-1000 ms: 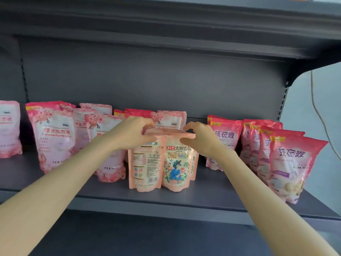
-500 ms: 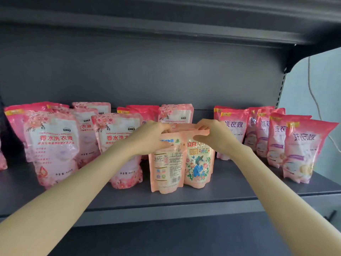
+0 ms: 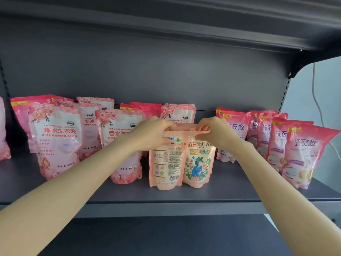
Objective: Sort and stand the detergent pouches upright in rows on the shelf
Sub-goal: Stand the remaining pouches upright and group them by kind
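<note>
Two peach pouches stand side by side at the middle front of the grey shelf (image 3: 166, 198): a back-label pouch (image 3: 166, 163) on the left and a floral-lady pouch (image 3: 198, 163) on the right. My left hand (image 3: 151, 133) pinches the top edge of the back-label pouch. My right hand (image 3: 215, 133) pinches the top of the floral-lady pouch. Pale pink flowered pouches (image 3: 57, 141) stand in rows to the left. Bright pink pouches (image 3: 306, 156) with purple print stand in a row to the right.
More pink pouches (image 3: 177, 113) stand behind my hands against the dark back panel. An upper shelf (image 3: 184, 21) overhangs. A perforated upright (image 3: 285, 93) bounds the right end, with a cable (image 3: 315, 100) on the wall beyond. Another pouch (image 3: 3, 145) shows at the far left edge.
The view has shifted left and closer, so the pouches sit further right in the frame. Both hands keep their pinch on the tops of the two peach pouches.
</note>
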`<state>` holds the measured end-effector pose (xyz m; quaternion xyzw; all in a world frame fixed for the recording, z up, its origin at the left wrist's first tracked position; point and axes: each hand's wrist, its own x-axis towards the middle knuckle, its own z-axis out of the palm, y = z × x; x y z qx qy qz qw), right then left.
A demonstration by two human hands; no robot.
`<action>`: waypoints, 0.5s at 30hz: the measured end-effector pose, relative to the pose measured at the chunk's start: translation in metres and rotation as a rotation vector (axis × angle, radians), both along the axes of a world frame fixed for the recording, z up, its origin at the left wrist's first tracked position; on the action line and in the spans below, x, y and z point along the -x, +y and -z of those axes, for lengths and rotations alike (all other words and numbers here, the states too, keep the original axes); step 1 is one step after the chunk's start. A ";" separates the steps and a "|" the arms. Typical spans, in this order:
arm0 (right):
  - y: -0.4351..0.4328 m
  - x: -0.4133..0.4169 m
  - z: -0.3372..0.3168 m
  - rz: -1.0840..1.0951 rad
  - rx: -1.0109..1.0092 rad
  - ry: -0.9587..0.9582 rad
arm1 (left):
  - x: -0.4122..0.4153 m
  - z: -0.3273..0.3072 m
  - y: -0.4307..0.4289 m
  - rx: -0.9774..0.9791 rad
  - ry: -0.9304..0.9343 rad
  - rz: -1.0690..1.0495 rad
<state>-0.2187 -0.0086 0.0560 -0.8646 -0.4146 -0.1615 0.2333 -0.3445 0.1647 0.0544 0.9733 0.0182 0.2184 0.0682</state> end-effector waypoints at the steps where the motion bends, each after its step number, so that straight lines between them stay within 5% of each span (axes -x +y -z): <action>1: 0.000 0.000 -0.003 -0.010 0.009 0.001 | 0.002 -0.003 0.001 0.004 -0.019 0.001; 15: 0.084 -0.009 -0.052 -0.167 -0.027 -0.003 | 0.016 -0.069 0.077 0.057 -0.195 -0.094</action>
